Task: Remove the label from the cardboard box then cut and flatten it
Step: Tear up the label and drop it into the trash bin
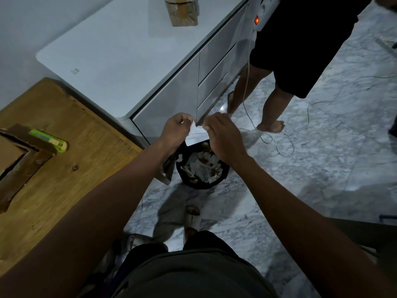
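A white paper label (pixel 196 134) hangs between my two hands above a black bin (pixel 202 166) on the floor. My left hand (pixel 176 129) pinches its left top edge and my right hand (pixel 221 134) pinches its right top edge. The bin is full of torn white and brown scraps. At the far left of the wooden table (pixel 64 179) lies the cardboard box (pixel 15 160), partly out of frame. A green utility knife (pixel 49 139) rests beside it on the table.
A white cabinet (pixel 120 61) with drawers stands behind the bin, with a taped brown parcel (pixel 182 10) on top. Another person's bare legs (pixel 268 100) stand to the right. A white cable (pixel 285 134) loops over the marble floor. A power strip (pixel 257 19) glows red.
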